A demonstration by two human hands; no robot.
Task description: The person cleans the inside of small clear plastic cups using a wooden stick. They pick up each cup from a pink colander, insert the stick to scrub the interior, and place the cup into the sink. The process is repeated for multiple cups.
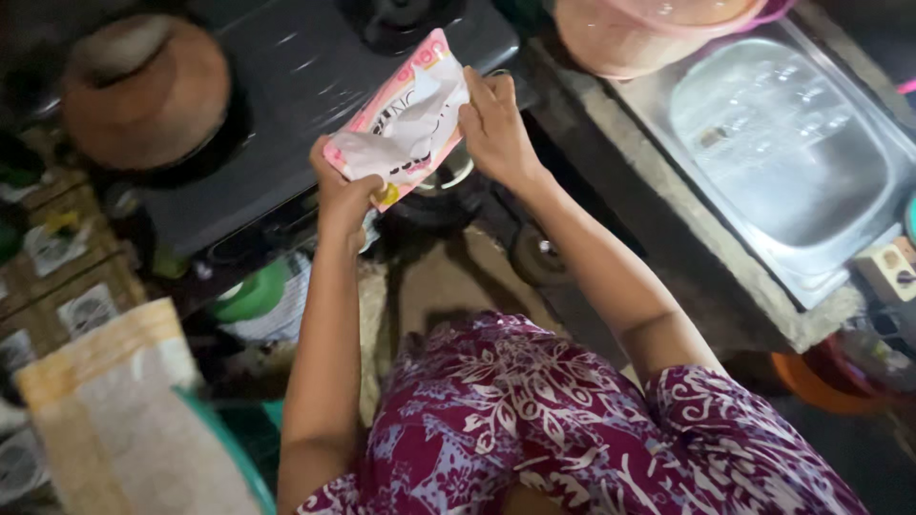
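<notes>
Both hands are up on a pink-and-white plastic packet (405, 119), held in the air just above the front edge of the dark gas stove (286, 95). The left hand (345, 195) is clamped shut on the packet's lower corner, fingers curled tight round the crumpled white plastic. The right hand (491, 129) pinches the packet's upper side edge — thumb and fingers closed on it, the rest of the hand arched over. The packet tilts, its far corner pointing away over the stove top. At the stove's left end sits a brown clay pot (148, 91) on a burner. To the right of the stove, past a concrete ledge, lies a steel sink (792, 143), with a pink plastic basin (630, 33) between stove and sink at the far edge. Below the stove — a green container (253, 294).
</notes>
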